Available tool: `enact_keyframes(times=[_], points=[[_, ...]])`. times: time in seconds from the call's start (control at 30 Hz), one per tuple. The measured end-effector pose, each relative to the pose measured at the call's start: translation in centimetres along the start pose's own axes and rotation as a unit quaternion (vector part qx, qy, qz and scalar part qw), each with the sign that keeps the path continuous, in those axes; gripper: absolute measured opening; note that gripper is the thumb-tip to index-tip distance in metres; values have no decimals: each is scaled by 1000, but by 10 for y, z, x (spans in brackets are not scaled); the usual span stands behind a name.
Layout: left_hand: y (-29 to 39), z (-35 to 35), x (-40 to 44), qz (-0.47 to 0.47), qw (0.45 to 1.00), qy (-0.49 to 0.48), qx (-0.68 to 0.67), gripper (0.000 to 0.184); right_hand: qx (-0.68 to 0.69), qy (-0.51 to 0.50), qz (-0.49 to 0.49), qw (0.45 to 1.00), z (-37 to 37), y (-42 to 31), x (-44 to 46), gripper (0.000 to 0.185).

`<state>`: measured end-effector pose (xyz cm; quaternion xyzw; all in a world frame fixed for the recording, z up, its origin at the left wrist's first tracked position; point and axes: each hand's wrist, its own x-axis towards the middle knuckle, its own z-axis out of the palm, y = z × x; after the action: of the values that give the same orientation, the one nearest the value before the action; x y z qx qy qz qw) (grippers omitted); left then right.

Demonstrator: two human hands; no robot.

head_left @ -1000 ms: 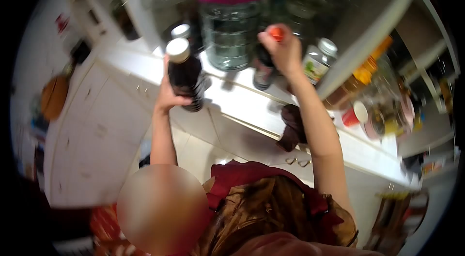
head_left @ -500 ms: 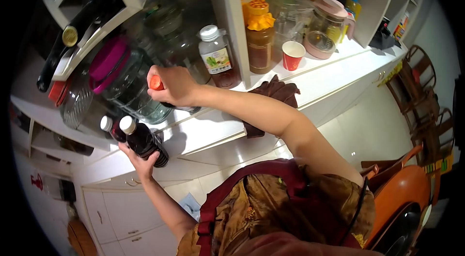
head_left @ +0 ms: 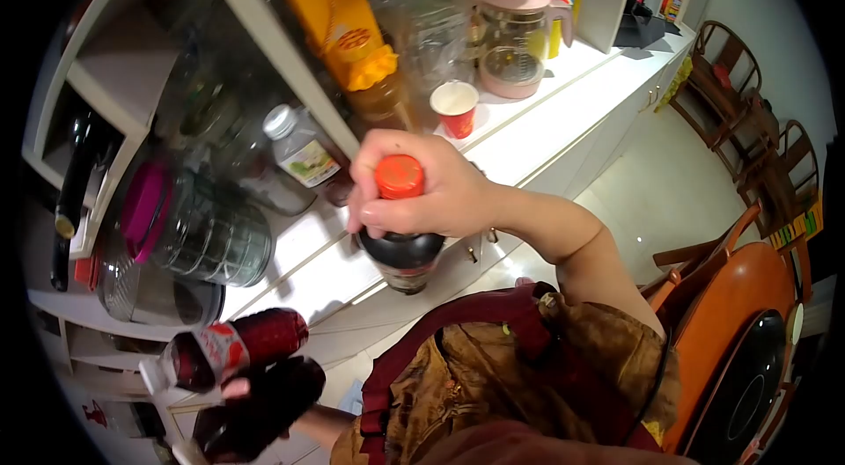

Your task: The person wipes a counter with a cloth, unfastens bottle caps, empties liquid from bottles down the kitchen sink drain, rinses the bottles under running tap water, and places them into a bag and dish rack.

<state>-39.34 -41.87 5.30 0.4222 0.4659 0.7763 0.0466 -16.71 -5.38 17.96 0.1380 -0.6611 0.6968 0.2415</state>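
My right hand (head_left: 453, 188) grips a dark bottle (head_left: 405, 256) around its neck, just under an orange-red cap (head_left: 400, 175). That bottle is in front of the counter edge, close to my body. My left hand (head_left: 236, 388), mostly hidden, holds two tilted bottles at the lower left. One is a bottle of dark red liquid (head_left: 275, 335) with a red and white label and a white cap. The other, a nearly black bottle (head_left: 273, 399), is blurred and covers most of the hand.
On the counter (head_left: 563, 126) are a paper cup (head_left: 458, 113), a pink-lidded glass pitcher (head_left: 513, 43), a white-capped bottle (head_left: 304, 153) and a large glass jar (head_left: 207, 227) with a purple lid. A shelf upright (head_left: 273, 43) rises behind my right hand. Wooden chairs (head_left: 735, 95) stand at the right.
My right hand has brought the orange-capped bottle from beside the jar towards my body. My left hand has lowered and tipped its two bottles. The camera view has turned.
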Motion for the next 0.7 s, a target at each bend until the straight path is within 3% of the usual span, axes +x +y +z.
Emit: enact_keyframes(times=[0.27,0.53,0.7], points=[[12,122,65,37,973,-210,-90,108,-120,117,-3,986,-135,-38,-94,15],[-38,255,103,-46,918,-384,-87,108,-189,293,19,937,-265,-72,-184,16],[-70,311,135,-93,866,-489,-41,108,-211,374,14,903,-298,-80,-217,14]])
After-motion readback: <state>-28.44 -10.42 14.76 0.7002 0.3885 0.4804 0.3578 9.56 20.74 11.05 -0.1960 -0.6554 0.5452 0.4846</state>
